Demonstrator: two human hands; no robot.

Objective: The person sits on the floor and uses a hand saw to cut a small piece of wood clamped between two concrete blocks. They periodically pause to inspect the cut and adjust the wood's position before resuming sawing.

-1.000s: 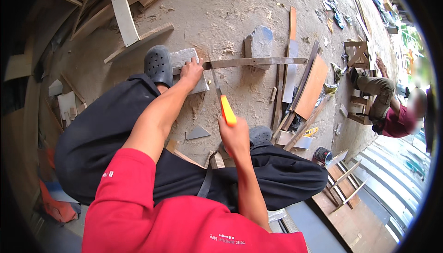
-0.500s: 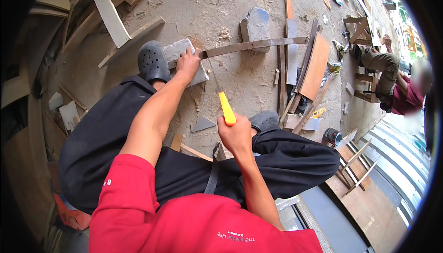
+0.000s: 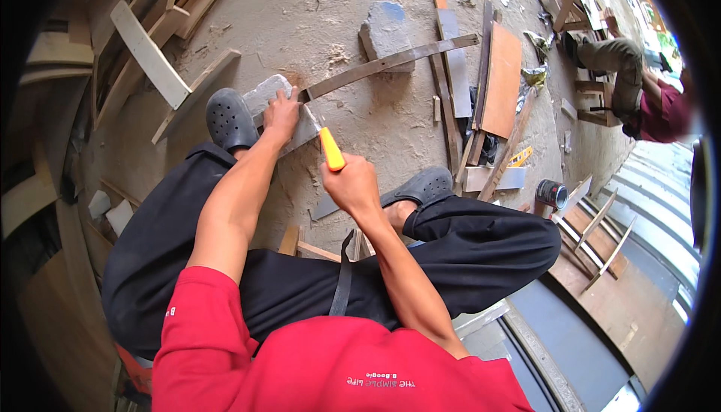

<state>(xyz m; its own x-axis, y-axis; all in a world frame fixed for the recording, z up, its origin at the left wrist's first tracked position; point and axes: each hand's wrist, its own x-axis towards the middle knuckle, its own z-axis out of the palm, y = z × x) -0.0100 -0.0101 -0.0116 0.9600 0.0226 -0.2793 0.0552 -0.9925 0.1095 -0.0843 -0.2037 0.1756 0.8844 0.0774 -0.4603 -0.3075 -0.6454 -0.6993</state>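
Currently, I have the right hand (image 3: 351, 183) closed in a fist around the yellow-orange handle of a hand saw (image 3: 331, 152). The saw points up and slightly left; its thin blade reaches the dark brown strip (image 3: 390, 60) just right of the left hand (image 3: 281, 117). I have the left hand set down on the strip near its left end, over the near grey block (image 3: 264, 94). From this view I cannot tell whether its fingers wrap under the strip.

The strip runs rightward and away from the body, lying across the near block and the far grey block (image 3: 386, 30). Its far end extends above several boards on the floor, including an orange-brown panel (image 3: 502, 81). I read the left clog (image 3: 230, 117) as positioned just beside the near block; contact with the strip is unclear. The right clog (image 3: 428, 186) is on the floor, right of the right hand.

Peripheral items: a stack of wooden boards (image 3: 154, 55) at upper left, an open can (image 3: 552, 194) at right, and a seated co-worker (image 3: 665, 108) at the far right.
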